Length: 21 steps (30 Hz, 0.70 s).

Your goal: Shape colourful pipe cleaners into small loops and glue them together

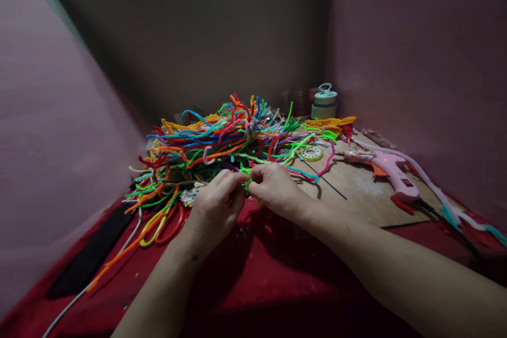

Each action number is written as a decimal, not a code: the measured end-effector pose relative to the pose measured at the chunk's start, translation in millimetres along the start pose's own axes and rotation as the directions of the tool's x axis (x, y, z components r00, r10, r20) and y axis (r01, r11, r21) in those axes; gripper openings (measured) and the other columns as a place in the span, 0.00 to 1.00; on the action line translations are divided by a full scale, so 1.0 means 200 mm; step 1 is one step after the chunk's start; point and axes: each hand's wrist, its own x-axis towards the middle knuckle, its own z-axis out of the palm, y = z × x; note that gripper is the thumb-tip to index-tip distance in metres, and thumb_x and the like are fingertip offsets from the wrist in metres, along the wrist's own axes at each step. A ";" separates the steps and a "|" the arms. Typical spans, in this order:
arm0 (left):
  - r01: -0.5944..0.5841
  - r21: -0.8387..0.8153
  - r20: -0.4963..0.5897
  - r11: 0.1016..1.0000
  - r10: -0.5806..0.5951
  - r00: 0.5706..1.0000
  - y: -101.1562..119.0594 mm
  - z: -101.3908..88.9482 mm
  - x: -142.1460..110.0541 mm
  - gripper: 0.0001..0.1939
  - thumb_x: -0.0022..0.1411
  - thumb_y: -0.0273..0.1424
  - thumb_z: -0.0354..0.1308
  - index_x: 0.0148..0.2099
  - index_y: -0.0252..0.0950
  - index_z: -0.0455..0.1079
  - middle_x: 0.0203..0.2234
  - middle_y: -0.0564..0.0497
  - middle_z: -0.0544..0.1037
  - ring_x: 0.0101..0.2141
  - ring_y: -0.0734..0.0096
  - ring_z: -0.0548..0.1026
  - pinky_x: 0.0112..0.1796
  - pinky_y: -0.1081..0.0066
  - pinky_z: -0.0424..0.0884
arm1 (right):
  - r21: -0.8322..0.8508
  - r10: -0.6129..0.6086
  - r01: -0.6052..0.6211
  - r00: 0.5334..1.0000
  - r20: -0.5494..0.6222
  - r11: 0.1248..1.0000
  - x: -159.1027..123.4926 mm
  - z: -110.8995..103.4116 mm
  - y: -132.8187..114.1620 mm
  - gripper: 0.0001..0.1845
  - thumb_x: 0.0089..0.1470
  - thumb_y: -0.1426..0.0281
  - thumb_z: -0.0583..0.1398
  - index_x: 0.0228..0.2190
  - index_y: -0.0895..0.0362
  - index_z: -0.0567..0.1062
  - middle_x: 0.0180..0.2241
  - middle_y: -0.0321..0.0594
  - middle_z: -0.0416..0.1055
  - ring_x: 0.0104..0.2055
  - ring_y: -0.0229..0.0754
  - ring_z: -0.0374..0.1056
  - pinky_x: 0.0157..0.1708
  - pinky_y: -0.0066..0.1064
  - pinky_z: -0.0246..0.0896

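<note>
Fingertips of the left hand (pixel 217 198) and right hand (pixel 276 186) pinch a bright-green pipe cleaner (pixel 245 170), at two o'clock from the left, ten o'clock from the right; neither hand is nearer. Bunched and partly covered, it shows no determinable long axis.

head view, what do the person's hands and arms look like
The left hand and right hand are bare, with no gloves, rings or watch visible. No sleeve shows on the left forearm or right forearm. A small dark mark shows near the left wrist.
</note>
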 end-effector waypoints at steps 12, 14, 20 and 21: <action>-0.059 0.194 -0.018 0.979 0.063 0.998 -0.01 0.04 -0.03 0.16 0.56 0.20 0.50 0.47 0.35 0.63 0.31 0.52 0.70 0.31 0.74 0.69 0.33 0.76 0.65 | 0.064 0.178 -0.188 0.974 0.139 0.980 0.01 0.02 0.02 0.07 0.37 0.77 0.53 0.17 0.60 0.71 0.12 0.31 0.60 0.17 0.32 0.56 0.19 0.25 0.46; -0.053 0.200 -0.029 0.978 0.060 0.998 -0.01 0.05 -0.03 0.15 0.56 0.20 0.50 0.47 0.35 0.63 0.31 0.51 0.70 0.31 0.74 0.70 0.33 0.76 0.65 | 0.080 0.193 -0.206 0.970 0.147 0.975 0.01 0.02 0.02 0.06 0.36 0.77 0.53 0.17 0.60 0.69 0.12 0.31 0.61 0.16 0.32 0.57 0.18 0.24 0.47; -0.062 0.213 0.003 0.975 0.063 0.998 -0.04 0.08 -0.04 0.18 0.56 0.19 0.48 0.49 0.33 0.60 0.32 0.49 0.70 0.33 0.72 0.70 0.34 0.74 0.67 | 0.054 0.193 -0.203 0.969 0.151 0.978 0.00 0.02 0.01 0.06 0.36 0.78 0.53 0.17 0.60 0.69 0.12 0.32 0.62 0.16 0.32 0.58 0.19 0.24 0.48; -0.066 0.217 0.017 0.974 0.064 0.998 -0.04 0.08 -0.04 0.18 0.56 0.19 0.48 0.50 0.33 0.59 0.33 0.49 0.70 0.33 0.71 0.70 0.34 0.74 0.67 | 0.050 0.192 -0.202 0.970 0.151 0.978 0.00 0.02 0.01 0.06 0.37 0.78 0.53 0.17 0.60 0.70 0.12 0.32 0.62 0.16 0.32 0.58 0.19 0.24 0.49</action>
